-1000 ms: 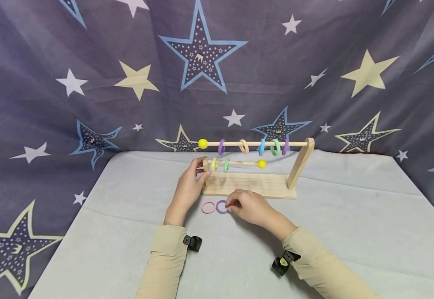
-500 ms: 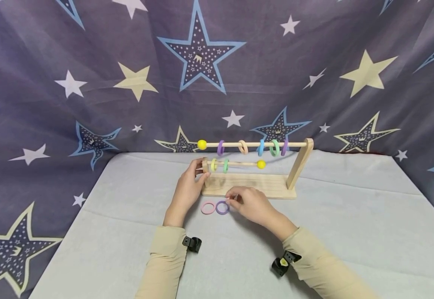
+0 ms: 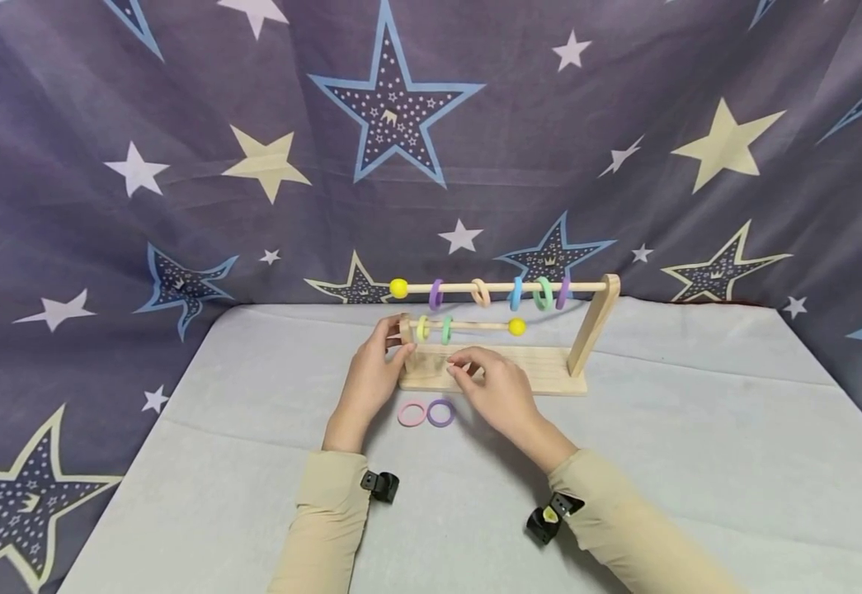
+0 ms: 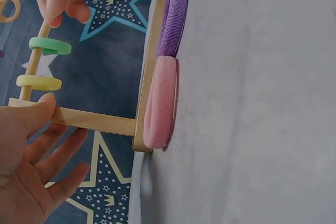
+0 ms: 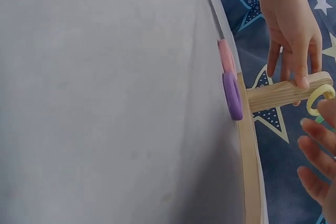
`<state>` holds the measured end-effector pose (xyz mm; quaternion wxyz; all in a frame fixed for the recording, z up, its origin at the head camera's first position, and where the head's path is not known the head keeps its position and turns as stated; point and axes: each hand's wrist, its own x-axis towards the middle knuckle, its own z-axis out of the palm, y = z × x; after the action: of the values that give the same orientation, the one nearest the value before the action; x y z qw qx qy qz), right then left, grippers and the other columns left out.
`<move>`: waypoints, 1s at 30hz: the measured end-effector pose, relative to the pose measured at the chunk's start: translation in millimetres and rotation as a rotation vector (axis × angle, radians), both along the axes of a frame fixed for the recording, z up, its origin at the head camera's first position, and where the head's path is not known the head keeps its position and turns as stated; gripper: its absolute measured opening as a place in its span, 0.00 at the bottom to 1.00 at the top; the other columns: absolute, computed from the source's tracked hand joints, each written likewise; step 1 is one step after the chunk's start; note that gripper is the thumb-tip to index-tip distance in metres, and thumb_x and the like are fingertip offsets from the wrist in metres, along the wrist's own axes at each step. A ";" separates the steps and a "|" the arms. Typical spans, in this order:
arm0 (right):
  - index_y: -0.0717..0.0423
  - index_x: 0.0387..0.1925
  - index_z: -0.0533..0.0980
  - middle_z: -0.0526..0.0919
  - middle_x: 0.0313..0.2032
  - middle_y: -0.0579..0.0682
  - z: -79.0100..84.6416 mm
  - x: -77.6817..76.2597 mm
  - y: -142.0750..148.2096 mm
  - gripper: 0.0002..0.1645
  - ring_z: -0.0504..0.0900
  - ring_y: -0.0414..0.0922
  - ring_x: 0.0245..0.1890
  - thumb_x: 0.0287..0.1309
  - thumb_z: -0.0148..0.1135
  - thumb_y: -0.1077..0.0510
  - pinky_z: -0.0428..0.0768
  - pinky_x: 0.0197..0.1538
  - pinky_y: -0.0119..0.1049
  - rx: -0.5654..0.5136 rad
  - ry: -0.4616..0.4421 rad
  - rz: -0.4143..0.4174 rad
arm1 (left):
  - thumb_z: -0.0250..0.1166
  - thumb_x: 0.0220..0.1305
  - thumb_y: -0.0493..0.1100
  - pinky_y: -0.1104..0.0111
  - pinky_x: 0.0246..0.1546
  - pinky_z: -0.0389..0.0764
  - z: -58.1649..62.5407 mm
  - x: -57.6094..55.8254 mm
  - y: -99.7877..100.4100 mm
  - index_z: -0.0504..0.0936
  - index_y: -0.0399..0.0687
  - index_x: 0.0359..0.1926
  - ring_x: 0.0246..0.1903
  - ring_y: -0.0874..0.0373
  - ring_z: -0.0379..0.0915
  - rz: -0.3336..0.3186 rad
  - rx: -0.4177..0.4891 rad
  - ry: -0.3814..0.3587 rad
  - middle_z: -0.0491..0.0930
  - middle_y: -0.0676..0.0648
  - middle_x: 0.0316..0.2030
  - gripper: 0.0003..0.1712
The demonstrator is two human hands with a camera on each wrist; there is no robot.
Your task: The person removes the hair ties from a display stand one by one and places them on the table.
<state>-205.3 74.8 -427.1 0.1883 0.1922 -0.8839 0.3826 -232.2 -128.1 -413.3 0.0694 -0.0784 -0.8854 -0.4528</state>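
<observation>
Right hand: you have lifted it away from the bench (image 3: 698, 429). A second ago the fingertips of your right hand (image 3: 503, 392) covered one side of the loose purple ring (image 4: 173, 22); now they sit higher, in front of the base of the wooden stand (image 3: 549, 375), below the lower rod (image 3: 482, 326).
Right fingers: bent, with thumb and forefinger tips close together in the head view; you show nothing plainly between them, and I cannot tell whether something small is pinched there.
Right sleeve: your right sleeve (image 3: 624, 520) has swung slightly inward with the hand.
Left hand: unchanged; your left hand (image 3: 373, 375) grips the top of the short post (image 4: 97, 120), thumb on one side, the other fingers reaching behind.
Loose rings: the loose purple ring and the loose pink ring (image 4: 160, 103) lie side by side on the bench in front of the stand, where they were; the purple one is now wholly uncovered for you.
Lower rod: the yellow ring (image 4: 39, 82) hangs nearest the short post, the green ring (image 4: 50, 45) next to it, the same as before.
Upper rod: five rings (image 3: 516, 294) hang on the upper rod (image 3: 460, 288) in the same order: purple, peach, blue, green, purple.
</observation>
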 end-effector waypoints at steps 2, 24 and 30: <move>0.50 0.40 0.85 0.87 0.33 0.44 0.6 -1.7 -2.0 0.06 0.82 0.41 0.30 0.60 0.69 0.56 0.78 0.33 0.37 -0.034 -0.018 -0.026 | 0.61 0.71 0.42 0.52 0.62 0.70 -0.1 0.0 -0.2 0.67 0.44 0.68 0.56 0.48 0.77 -0.002 -0.001 -0.001 0.76 0.40 0.59 0.28; 0.56 0.41 0.84 0.88 0.34 0.48 -0.5 -16.0 -19.2 0.08 0.83 0.43 0.31 0.59 0.70 0.59 0.80 0.33 0.36 -0.264 -0.084 -0.110 | 0.61 0.71 0.41 0.53 0.62 0.70 -0.1 -0.8 -0.3 0.67 0.44 0.68 0.56 0.48 0.76 -0.011 0.010 -0.007 0.76 0.40 0.59 0.28; 0.56 0.40 0.84 0.87 0.34 0.49 -1.0 -17.3 -22.7 0.08 0.84 0.44 0.31 0.59 0.70 0.59 0.81 0.34 0.37 -0.262 -0.086 -0.093 | 0.62 0.71 0.41 0.53 0.62 0.70 -0.2 -1.1 -0.9 0.66 0.43 0.68 0.56 0.47 0.77 -0.013 0.007 -0.002 0.76 0.39 0.59 0.28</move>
<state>-222.6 52.1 -428.1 0.1914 0.1083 -0.8415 0.4934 -233.3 -128.9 -413.6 0.0656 -0.0836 -0.8833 -0.4566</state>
